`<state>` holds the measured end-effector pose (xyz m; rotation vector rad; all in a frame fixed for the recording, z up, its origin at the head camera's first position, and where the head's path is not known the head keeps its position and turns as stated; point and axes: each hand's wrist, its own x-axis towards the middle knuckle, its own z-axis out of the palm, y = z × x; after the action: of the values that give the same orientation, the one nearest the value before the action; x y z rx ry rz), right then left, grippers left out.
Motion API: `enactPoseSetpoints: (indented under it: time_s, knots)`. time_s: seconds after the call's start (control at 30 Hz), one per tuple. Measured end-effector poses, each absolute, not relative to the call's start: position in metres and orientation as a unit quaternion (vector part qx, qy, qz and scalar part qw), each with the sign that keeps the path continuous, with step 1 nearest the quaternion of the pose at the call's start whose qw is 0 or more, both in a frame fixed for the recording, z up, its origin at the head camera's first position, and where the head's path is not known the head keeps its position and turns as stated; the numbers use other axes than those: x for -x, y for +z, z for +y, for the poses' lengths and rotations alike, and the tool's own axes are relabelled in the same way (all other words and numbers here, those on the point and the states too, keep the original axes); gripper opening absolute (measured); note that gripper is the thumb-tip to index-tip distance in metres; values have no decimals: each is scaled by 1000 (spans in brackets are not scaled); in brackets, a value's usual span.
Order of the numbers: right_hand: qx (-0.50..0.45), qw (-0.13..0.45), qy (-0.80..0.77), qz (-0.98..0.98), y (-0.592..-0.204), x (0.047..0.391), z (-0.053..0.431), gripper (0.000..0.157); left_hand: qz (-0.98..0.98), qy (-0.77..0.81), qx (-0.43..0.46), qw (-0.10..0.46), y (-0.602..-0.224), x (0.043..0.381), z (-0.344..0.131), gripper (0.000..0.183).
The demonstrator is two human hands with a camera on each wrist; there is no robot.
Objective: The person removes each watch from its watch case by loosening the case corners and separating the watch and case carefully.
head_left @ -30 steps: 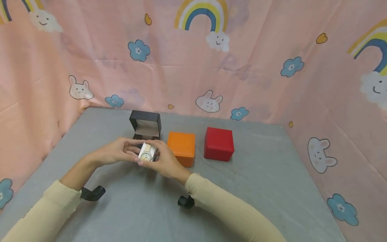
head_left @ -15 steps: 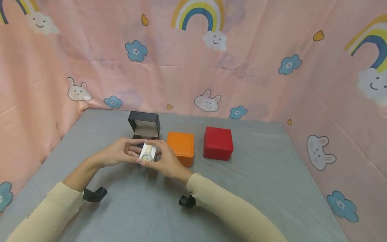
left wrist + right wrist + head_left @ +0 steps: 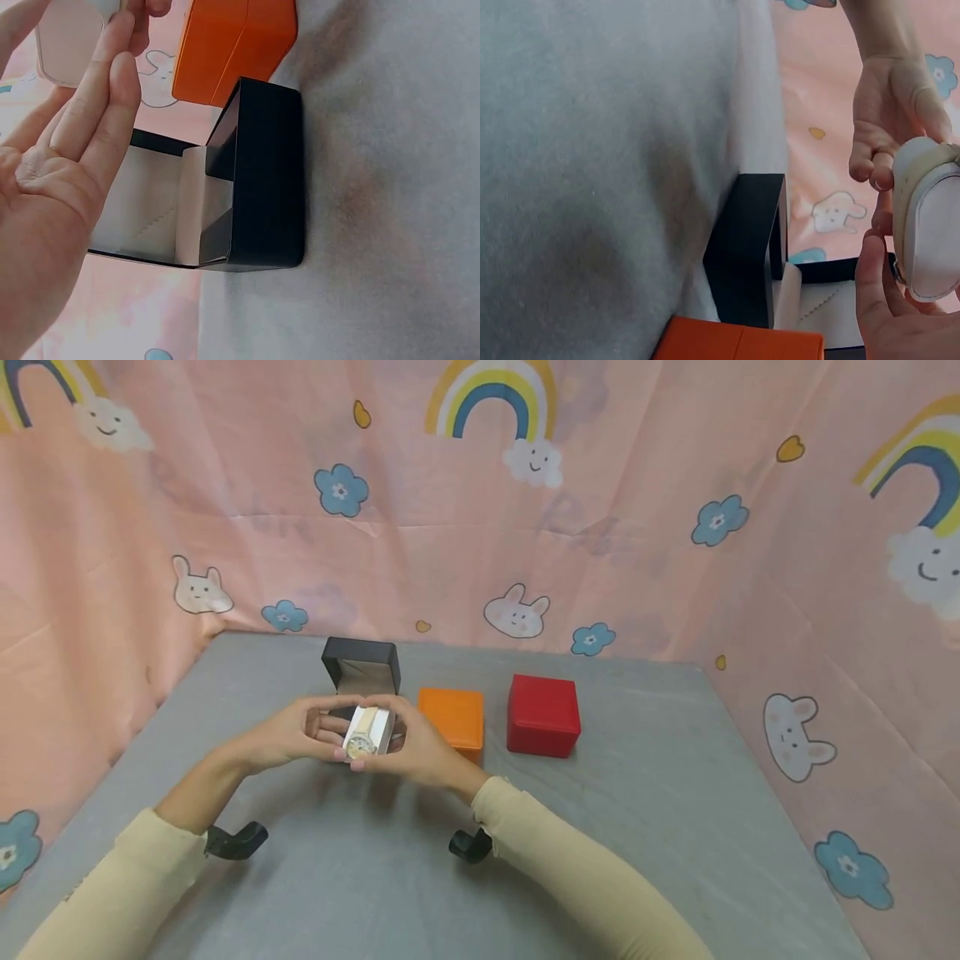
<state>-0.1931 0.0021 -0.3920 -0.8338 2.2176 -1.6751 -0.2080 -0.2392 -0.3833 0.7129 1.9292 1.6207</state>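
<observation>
Watch (image 3: 361, 743) wrapped around a white cushion (image 3: 381, 728) sits between the two hands, left of centre in the head view. Its dial faces up and toward the camera at the lower left end of the cushion; the pale strap runs from there toward the upper right, so the long axis leans in that direction.

The left hand (image 3: 283, 742) pinches it from the left, thumb at the front and index finger at the back, parted by the cushion's width. The right hand (image 3: 422, 748) grips it likewise from the right.

Just behind the hands stands a black box (image 3: 363, 652), lid raised. Closed orange (image 3: 453, 712) and red (image 3: 543, 715) boxes stand right of it, on a grey cloth (image 3: 637, 827) before a pink curtain (image 3: 630, 460).
</observation>
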Motion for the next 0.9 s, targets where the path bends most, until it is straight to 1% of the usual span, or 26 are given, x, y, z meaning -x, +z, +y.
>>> enactPoseSetpoints:
  time_s: [0.17, 0.33, 0.57, 0.77, 0.9]
  knots:
    - [297, 114, -552, 770, -390, 195, 4, 72, 712, 598, -254, 268, -382, 206, -240, 85]
    - [303, 127, -553, 766, -387, 196, 6, 70, 705, 601, -257, 275, -381, 205, -238, 83]
    - [290, 115, -568, 762, -388, 199, 9, 67, 700, 612, -264, 257, -380, 207, -234, 70]
    - [288, 106, -574, 759, -390, 200, 12, 70, 697, 602, -292, 257, -381, 209, -231, 76]
    - [281, 108, -567, 767, -388, 201, 16, 71, 695, 603, -302, 249, -382, 212, -227, 74]
